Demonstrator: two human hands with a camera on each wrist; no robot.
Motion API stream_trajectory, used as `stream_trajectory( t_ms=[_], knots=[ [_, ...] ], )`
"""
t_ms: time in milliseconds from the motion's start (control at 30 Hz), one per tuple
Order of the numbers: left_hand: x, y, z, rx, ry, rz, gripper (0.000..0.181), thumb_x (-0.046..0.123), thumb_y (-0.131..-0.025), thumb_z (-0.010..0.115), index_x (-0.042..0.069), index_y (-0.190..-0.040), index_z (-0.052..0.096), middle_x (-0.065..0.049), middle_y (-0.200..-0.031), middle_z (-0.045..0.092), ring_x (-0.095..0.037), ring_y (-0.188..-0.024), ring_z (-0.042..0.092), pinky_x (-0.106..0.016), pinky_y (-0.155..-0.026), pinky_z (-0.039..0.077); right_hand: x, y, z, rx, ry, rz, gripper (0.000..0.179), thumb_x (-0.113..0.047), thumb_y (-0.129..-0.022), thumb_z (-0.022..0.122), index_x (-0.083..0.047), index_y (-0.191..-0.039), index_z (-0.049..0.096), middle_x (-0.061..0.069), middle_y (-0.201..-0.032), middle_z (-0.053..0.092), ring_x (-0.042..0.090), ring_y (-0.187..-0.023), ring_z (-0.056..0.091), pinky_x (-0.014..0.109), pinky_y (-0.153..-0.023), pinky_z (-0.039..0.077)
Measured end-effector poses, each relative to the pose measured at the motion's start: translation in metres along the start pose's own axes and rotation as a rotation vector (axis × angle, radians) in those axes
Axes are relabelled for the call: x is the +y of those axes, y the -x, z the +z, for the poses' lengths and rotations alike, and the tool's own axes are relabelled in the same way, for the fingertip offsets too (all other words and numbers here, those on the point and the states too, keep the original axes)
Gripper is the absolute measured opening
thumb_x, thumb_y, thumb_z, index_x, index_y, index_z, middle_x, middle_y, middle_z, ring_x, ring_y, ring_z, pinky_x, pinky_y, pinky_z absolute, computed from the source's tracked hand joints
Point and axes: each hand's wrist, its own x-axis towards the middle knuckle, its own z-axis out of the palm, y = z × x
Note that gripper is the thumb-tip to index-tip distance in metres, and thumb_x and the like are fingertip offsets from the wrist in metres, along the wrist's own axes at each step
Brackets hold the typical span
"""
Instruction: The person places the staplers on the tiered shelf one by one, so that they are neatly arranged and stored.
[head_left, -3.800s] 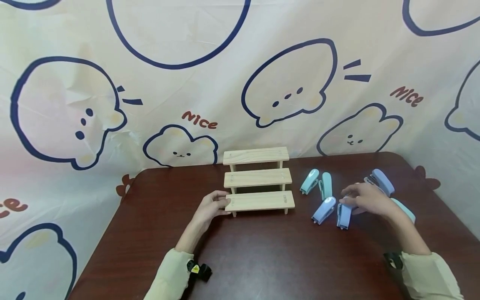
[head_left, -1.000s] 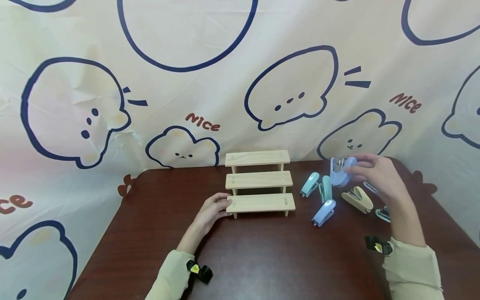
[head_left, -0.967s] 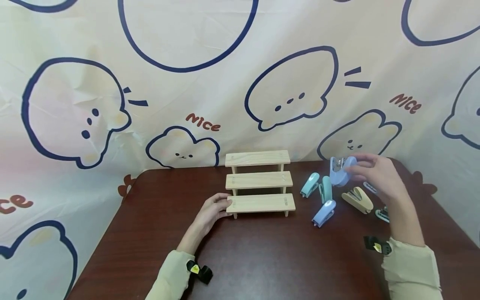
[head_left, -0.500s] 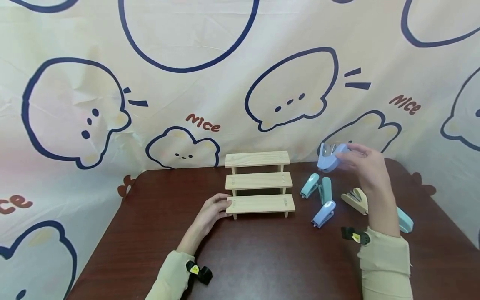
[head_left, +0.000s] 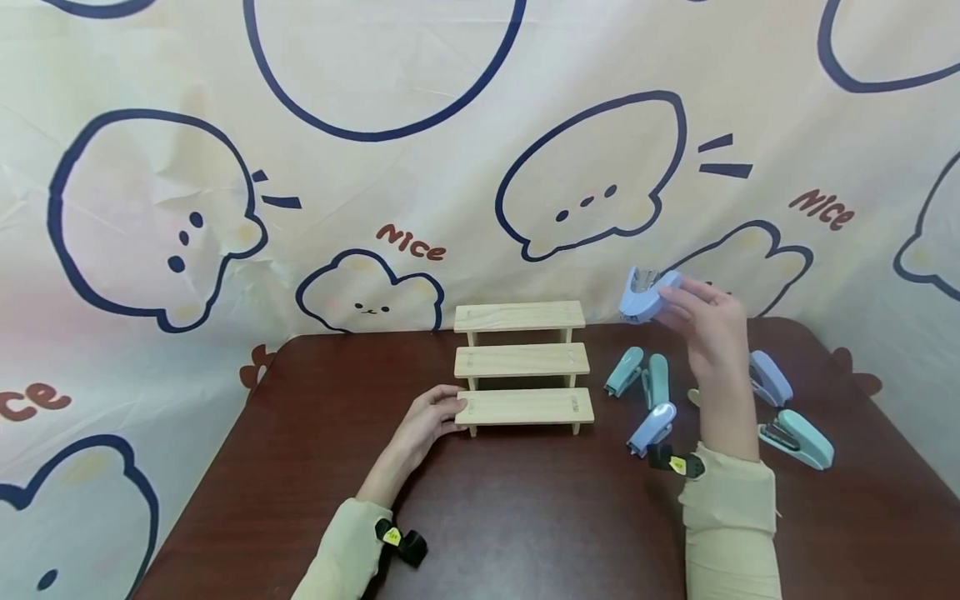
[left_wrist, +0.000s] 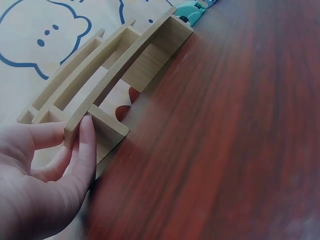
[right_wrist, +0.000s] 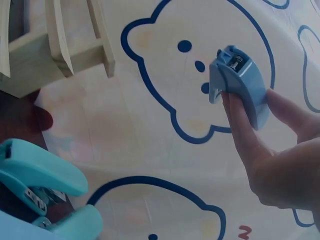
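My left hand (head_left: 423, 422) pinches the left end of the lowest step of a pale wooden three-step display rack (head_left: 525, 407). In the left wrist view, thumb and fingers (left_wrist: 86, 135) lie on either side of that board. Up in the air, right of the rack and higher than its top step, my right hand (head_left: 712, 325) holds a light blue stapler (head_left: 640, 302) between thumb and fingers. The right wrist view shows this stapler (right_wrist: 245, 82) against the wall cloth, gripped at one end. Nothing stands on the rack's steps.
Right of the rack lie two teal staplers (head_left: 624, 372) and a periwinkle stapler (head_left: 651, 428). Farther right are a blue stapler (head_left: 770, 379) and a mint stapler (head_left: 806, 440). My right arm mostly hides a cream stapler (head_left: 693, 397). A printed cloth (head_left: 405, 183) hangs behind the table (head_left: 525, 517).
The right hand has lifted the light blue stapler off the table, then carried it left and higher. The blue and mint staplers at right are uncovered; the left hand stays put.
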Motion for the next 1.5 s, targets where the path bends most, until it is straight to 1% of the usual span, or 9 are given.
stream_trajectory(
  t_ms=[200,367,633,867,967,1067,1200,1400,1500],
  knots=[
    [-0.002,0.002,0.002,-0.001,-0.010,-0.013,0.032,0.005,-0.099,0.065,-0.008,-0.127,0.057,-0.013,-0.111,0.062,-0.015,-0.088,0.065,-0.027,-0.074,0.056,0.006,0.000,0.007,0.049,-0.067,0.043,0.027,-0.018,-0.082,0.090,-0.016,-0.105,0.076,0.003,-0.118,0.065,0.011,-0.091,0.074,0.023,-0.079,0.058],
    [-0.001,0.001,0.001,0.002,0.000,0.001,0.031,0.005,-0.098,0.065,-0.009,-0.126,0.058,-0.013,-0.109,0.063,-0.015,-0.087,0.065,-0.027,-0.074,0.056,0.012,-0.004,0.014,0.019,-0.126,0.041,0.021,-0.011,-0.085,0.088,-0.012,-0.104,0.078,0.004,-0.111,0.069,0.013,-0.090,0.075,0.025,-0.079,0.059],
    [0.000,0.001,-0.003,0.022,0.004,0.009,0.029,0.005,-0.098,0.066,-0.008,-0.123,0.060,-0.014,-0.109,0.063,-0.018,-0.087,0.066,-0.028,-0.073,0.057,0.018,-0.010,0.027,-0.017,-0.129,0.042,0.021,-0.006,-0.088,0.083,-0.010,-0.107,0.075,0.005,-0.110,0.070,0.013,-0.088,0.074,0.024,-0.078,0.059],
    [-0.001,0.001,-0.002,0.023,-0.007,-0.004,0.032,0.006,-0.098,0.067,-0.008,-0.125,0.061,-0.014,-0.110,0.064,-0.017,-0.089,0.066,-0.029,-0.075,0.058,0.027,-0.014,0.036,0.020,-0.055,0.062,0.035,-0.007,-0.093,0.079,-0.005,-0.125,0.065,0.002,-0.112,0.068,0.011,-0.090,0.073,0.023,-0.079,0.058],
    [0.000,0.000,-0.001,0.032,-0.012,0.001,0.033,0.007,-0.097,0.068,-0.008,-0.126,0.062,-0.014,-0.110,0.065,-0.016,-0.088,0.067,-0.029,-0.074,0.058,0.028,-0.018,0.037,0.027,-0.017,0.067,0.047,-0.009,-0.094,0.078,-0.001,-0.136,0.061,0.004,-0.119,0.065,0.011,-0.093,0.072,0.022,-0.081,0.058],
    [0.001,-0.001,0.001,0.030,-0.004,0.014,0.033,0.006,-0.098,0.068,-0.009,-0.126,0.062,-0.014,-0.109,0.066,-0.016,-0.087,0.068,-0.030,-0.073,0.059,0.026,-0.024,0.039,0.020,0.047,0.063,0.055,-0.012,-0.094,0.078,0.001,-0.143,0.057,0.011,-0.133,0.060,0.011,-0.097,0.071,0.023,-0.083,0.057],
    [0.001,-0.001,0.004,0.015,0.013,0.017,0.033,0.007,-0.098,0.069,-0.010,-0.126,0.062,-0.013,-0.107,0.066,-0.016,-0.086,0.068,-0.029,-0.073,0.059,0.019,-0.035,0.043,-0.006,0.133,0.046,0.058,-0.016,-0.094,0.079,0.002,-0.145,0.056,0.020,-0.146,0.053,0.010,-0.097,0.070,0.023,-0.084,0.056],
    [0.001,-0.002,0.001,0.002,0.013,0.001,0.036,0.007,-0.098,0.069,-0.010,-0.127,0.061,-0.014,-0.108,0.065,-0.016,-0.087,0.068,-0.029,-0.074,0.059,0.013,-0.049,0.052,-0.033,0.269,0.009,0.054,-0.017,-0.094,0.079,0.005,-0.139,0.060,0.019,-0.132,0.062,0.010,-0.089,0.073,0.025,-0.081,0.058],
    [0.000,-0.002,-0.003,0.013,0.006,-0.009,0.035,0.007,-0.098,0.069,-0.009,-0.128,0.061,-0.014,-0.109,0.065,-0.016,-0.088,0.068,-0.029,-0.074,0.059,0.014,-0.052,0.058,-0.054,0.372,0.000,0.052,-0.020,-0.095,0.078,0.005,-0.138,0.061,0.021,-0.133,0.063,0.013,-0.093,0.075,0.027,-0.083,0.058]
  ],
)
